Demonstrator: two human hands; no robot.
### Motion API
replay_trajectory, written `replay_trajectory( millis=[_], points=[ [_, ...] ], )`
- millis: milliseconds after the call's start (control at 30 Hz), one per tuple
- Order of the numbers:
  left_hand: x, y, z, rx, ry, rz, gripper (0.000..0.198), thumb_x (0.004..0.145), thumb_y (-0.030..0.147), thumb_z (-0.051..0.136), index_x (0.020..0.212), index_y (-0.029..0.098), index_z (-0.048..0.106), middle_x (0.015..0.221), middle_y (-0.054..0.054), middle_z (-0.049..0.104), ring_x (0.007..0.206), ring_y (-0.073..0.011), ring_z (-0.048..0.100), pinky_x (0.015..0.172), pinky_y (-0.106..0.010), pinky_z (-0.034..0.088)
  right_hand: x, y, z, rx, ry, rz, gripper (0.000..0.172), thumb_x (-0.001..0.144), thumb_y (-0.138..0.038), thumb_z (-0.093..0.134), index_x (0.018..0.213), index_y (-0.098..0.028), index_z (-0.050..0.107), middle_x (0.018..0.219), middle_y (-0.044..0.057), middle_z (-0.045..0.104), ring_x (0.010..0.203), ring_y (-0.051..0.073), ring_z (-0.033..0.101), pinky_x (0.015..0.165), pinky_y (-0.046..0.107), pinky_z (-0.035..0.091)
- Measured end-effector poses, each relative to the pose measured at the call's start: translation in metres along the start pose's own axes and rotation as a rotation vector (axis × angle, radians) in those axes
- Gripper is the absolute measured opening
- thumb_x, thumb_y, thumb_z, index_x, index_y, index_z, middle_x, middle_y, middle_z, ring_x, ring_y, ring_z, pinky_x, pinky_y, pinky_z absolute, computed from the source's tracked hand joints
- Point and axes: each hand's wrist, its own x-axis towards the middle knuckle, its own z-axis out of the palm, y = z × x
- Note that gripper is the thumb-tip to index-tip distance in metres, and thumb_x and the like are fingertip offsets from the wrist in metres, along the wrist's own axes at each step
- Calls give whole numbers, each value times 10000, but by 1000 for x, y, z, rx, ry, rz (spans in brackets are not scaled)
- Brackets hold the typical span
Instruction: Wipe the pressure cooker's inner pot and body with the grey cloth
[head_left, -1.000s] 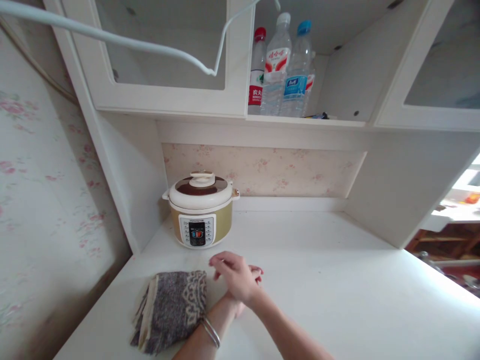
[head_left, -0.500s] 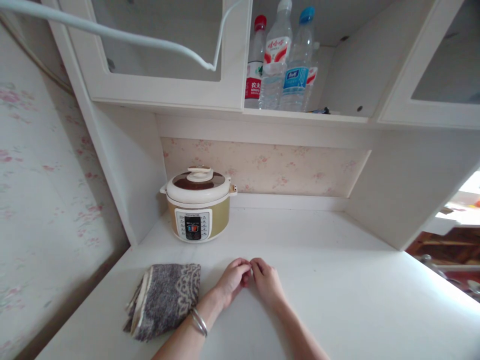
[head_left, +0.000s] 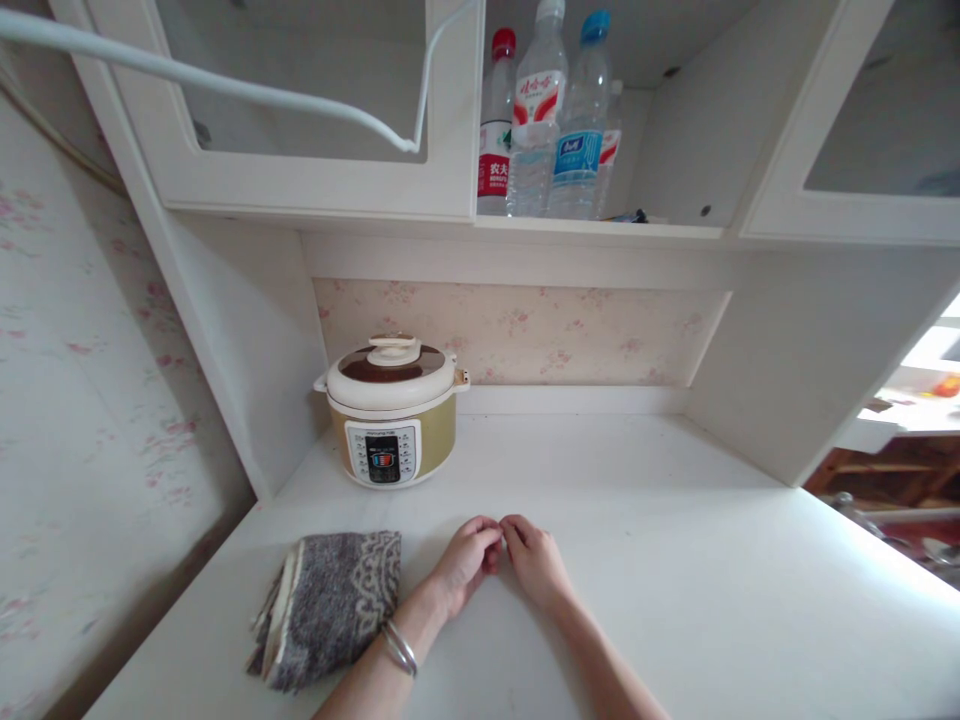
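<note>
Your left hand point(head_left: 463, 565) and right hand point(head_left: 535, 565) meet, fingers point(head_left: 481, 526) curled closed, near a folded grey-brown patterned cloth point(head_left: 334, 600) on the white counter point(head_left: 697, 570).

One head-worn camera looks forward and slightly down over the white table point(head_left: 675, 580). It is close, the table spreading out near and the cupboard point(head_left: 322, 187) rising at the far side.

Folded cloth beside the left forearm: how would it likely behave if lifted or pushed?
The cloth would probably sag when lifted, since its folded layers splay loosely at the left edge. Its textured, woven-looking surface suggests a fairly easy grip. Lying flat on the counter, it would likely slide or bunch rather than roll or tip.
</note>
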Motion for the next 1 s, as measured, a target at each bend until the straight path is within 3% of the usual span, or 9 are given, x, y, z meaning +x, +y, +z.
replay_trajectory(
  millis=[1000],
  points=[
    [0,1,1,-7,-3,1,140,688,213,620,797,151,558,629,44,496,550,-69,433,506,-222,298,0,-2,0,-19,6,-3,357,909,-403,357,850,-224,660,774,23,689,726,169,610,650,241,399]
  ],
)
